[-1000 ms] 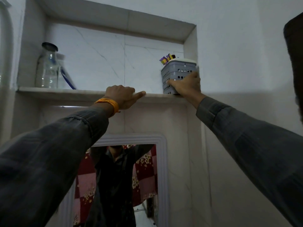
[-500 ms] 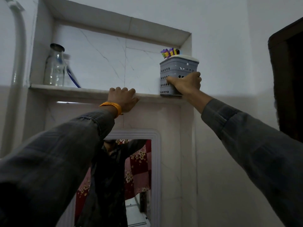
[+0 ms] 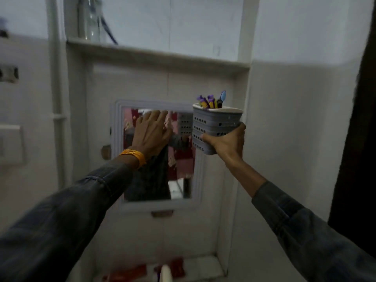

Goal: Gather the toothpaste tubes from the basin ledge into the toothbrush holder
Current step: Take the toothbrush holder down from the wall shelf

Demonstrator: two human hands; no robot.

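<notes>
A person's right hand point(image 3: 224, 142) grips a grey perforated toothbrush holder point(image 3: 213, 130) from below and behind, fingers wrapped around its lower wall, brushes point(image 3: 211, 101) standing in it. The holder is held in the air, well below the wall shelf point(image 3: 158, 55). The left hand point(image 3: 151, 133) is open and empty, fingers spread in front of the mirror point(image 3: 158, 157) just left of the holder. The gathering looks barely begun: blurred red shapes, possibly toothpaste tubes point(image 3: 130, 274), lie far beneath both hands.
</notes>
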